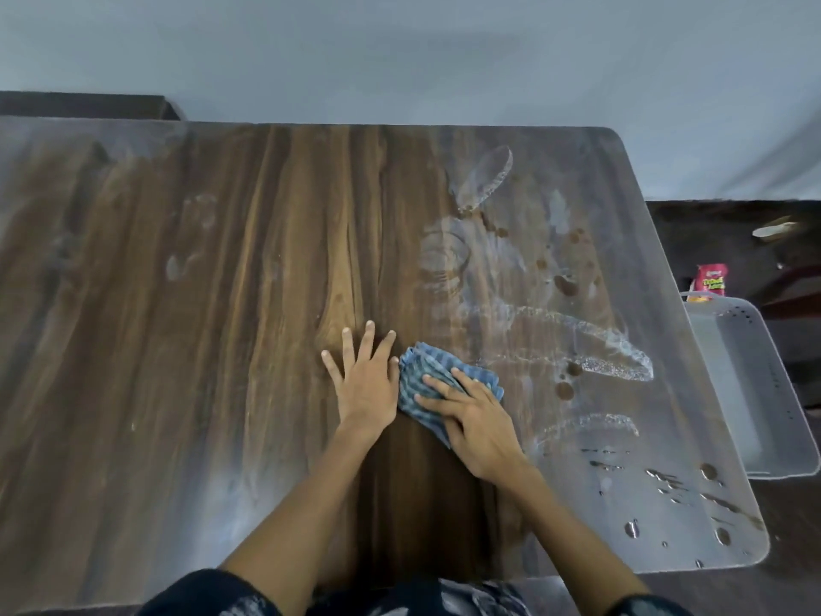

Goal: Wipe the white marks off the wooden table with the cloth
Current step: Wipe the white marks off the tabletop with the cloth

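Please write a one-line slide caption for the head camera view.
Right hand presses a blue cloth on the wooden table, left hand flat beside it, white marks remaining at right.

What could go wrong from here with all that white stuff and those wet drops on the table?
The cloth under the right hand may smear the white marks wider instead of lifting them. Wiping rightward could push the water droplets off the table edge into the white tray beside it. The left hand rests flat on the wood and could leave fresh prints.
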### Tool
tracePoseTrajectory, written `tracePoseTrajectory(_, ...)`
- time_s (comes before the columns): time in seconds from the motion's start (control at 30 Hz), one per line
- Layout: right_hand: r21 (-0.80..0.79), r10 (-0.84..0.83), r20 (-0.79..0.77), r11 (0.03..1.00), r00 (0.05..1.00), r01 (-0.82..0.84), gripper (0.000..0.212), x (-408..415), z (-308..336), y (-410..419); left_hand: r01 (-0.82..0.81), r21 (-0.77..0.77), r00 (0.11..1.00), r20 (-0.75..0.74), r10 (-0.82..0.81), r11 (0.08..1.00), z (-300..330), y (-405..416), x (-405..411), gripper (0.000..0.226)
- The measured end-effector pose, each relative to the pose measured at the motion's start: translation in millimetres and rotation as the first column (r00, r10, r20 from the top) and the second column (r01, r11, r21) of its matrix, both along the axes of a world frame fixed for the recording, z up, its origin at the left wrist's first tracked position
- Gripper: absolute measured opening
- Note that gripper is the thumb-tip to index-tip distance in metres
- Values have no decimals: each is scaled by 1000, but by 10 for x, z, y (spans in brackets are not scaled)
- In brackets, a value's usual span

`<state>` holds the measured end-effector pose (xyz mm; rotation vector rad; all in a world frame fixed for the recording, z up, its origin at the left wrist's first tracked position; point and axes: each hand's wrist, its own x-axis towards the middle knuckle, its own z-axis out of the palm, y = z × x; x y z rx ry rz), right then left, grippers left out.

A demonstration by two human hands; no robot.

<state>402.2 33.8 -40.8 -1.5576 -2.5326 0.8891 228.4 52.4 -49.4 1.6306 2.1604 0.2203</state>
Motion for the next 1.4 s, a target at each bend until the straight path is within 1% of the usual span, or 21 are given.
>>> tracePoseTrajectory(0.1,23,1,5,1000,1000,-1,41,-47,-7,363,-16,18,999,32,15,1000,11,339,-41,40)
tracePoseTrajectory(0.23,49,-3,-9,999,1000,3,41,-132,2,917,-57,65,992,113,50,996,0,726,-65,38)
tracePoseTrajectory(0.4,93,-8,-7,996,1000,8,42,-240,-64,1704,-97,116,991,107,85,988,-49,1275,-128,40)
tracePoseTrajectory(0.57,142,-90,-3,986,996,89,43,-307,-152,2667,-40,155,999,39,35,987,-138,1871,-200,48)
tracePoseTrajectory(0.8,170,-313,-68,932,947,321,44,-404,-205,3929,-27,259,999,51,14,966,-234,2618,-297,50)
tracePoseTrajectory(0.87,152,-338,-59,927,939,343,45,-508,-190,4241,-46,302,998,64,28,952,-266,2708,-302,50)
tracePoseTrajectory(0.93,132,-328,-16,936,945,327,46,-664,-164,4513,-74,336,996,67,54,939,-315,2730,-288,51)
tracePoseTrajectory(1.03,151,-223,22,964,975,217,44,-989,-139,4652,-98,393,994,80,72,914,-352,2711,-248,57)
tracePoseTrajectory(1.13,166,-53,-30,985,998,57,44,-1272,-164,4429,-113,445,991,116,68,888,-348,2710,-242,65)
tracePoseTrajectory(1.2,186,68,-70,981,995,-54,45,-1275,-182,4172,-119,459,990,119,72,881,-354,2709,-254,65)
tracePoseTrajectory(1.23,206,105,-93,975,990,-84,44,-1200,-186,4065,-129,464,989,125,79,877,-361,2706,-257,65)
tracePoseTrajectory(1.3,257,104,-139,964,985,-65,42,-956,-197,3954,-153,471,985,144,96,869,-375,2703,-258,67)
tracePoseTrajectory(1.33,277,54,-167,961,985,-5,40,-813,-186,3950,-161,472,983,151,100,867,-375,2697,-246,67)
tracePoseTrajectory(1.4,340,-121,-185,923,975,179,37,-641,-193,4074,-161,480,984,147,101,862,-392,2704,-243,68)
